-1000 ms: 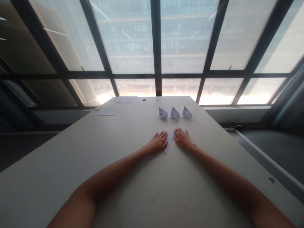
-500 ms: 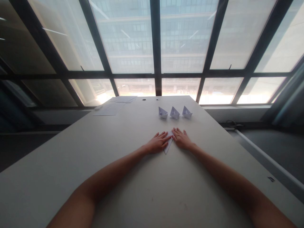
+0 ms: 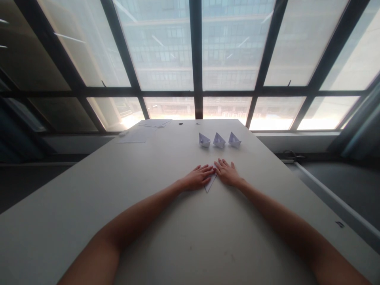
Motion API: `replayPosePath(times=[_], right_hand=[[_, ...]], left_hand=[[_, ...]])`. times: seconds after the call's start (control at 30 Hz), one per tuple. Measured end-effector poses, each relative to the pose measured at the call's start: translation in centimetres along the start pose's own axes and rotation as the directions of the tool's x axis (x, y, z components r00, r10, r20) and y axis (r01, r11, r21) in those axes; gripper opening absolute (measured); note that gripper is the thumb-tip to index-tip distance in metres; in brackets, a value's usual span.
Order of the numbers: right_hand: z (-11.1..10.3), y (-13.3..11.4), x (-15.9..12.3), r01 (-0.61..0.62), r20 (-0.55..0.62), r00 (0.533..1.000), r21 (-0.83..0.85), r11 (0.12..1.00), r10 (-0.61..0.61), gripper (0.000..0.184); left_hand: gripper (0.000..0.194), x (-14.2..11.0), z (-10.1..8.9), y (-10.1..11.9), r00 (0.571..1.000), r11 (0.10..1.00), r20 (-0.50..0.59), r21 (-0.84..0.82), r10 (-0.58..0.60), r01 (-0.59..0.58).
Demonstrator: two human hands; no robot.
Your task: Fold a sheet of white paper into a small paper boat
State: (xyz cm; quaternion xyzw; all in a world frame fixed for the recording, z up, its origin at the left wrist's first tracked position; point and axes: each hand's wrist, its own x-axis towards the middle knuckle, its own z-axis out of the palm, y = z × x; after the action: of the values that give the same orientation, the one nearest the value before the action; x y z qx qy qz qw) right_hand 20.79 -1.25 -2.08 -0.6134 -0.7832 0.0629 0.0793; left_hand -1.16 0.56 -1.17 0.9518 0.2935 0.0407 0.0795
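A folded piece of white paper [image 3: 210, 185] lies flat on the white table [image 3: 142, 233], its pointed corner toward me. My left hand [image 3: 197, 177] rests on its left part, palm down with the fingers stretched out. On its right edge lies my right hand [image 3: 227, 172], also flat with spread fingers. The fingertips of both hands come close together over the paper, hiding much of it. Just beyond my hands stand three folded paper boats in a row: the left boat [image 3: 204, 141], the middle boat [image 3: 219, 141] and the right boat [image 3: 234, 140].
White paper sheets [image 3: 135, 136] lie at the table's far left corner. A dark round hole [image 3: 181, 124] shows near the far edge. Beyond the table is a large window with dark frames [image 3: 198, 59]. A small dark label [image 3: 339, 224] sits near the right edge.
My right hand's fingers have shifted slightly along the paper's edge. My left hand stays pressed on it, and the boats stand as before.
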Motion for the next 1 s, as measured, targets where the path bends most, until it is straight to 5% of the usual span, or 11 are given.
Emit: replayPosePath(times=[0.33, 0.7, 0.87, 1.0], right_hand=[[0.5, 0.0, 0.2, -0.099, -0.026, 0.995, 0.000, 0.995, 0.099, 0.064], [0.5, -0.3, 0.0, -0.157, -0.051, 0.986, 0.006, 0.988, 0.157, 0.067], [0.5, -0.3, -0.1, -0.160, -0.059, 0.985, 0.015, 0.987, 0.160, 0.067], [0.5, -0.3, 0.0, -0.156, -0.074, 0.985, 0.032, 0.987, 0.158, 0.066]], left_hand=[[0.071, -0.1, -0.3, 1.1, 0.983, 0.982, 0.017, 0.051, -0.184, 0.183], [0.082, 0.4, 0.9, 0.1, 0.872, 0.871, -0.073, 0.059, -0.484, 0.488], [0.071, 0.3, 0.7, 0.2, 0.912, 0.915, -0.115, 0.051, -0.393, 0.401], [0.060, 0.2, 0.0, 1.0, 0.991, 1.000, -0.134, 0.005, -0.026, 0.027]])
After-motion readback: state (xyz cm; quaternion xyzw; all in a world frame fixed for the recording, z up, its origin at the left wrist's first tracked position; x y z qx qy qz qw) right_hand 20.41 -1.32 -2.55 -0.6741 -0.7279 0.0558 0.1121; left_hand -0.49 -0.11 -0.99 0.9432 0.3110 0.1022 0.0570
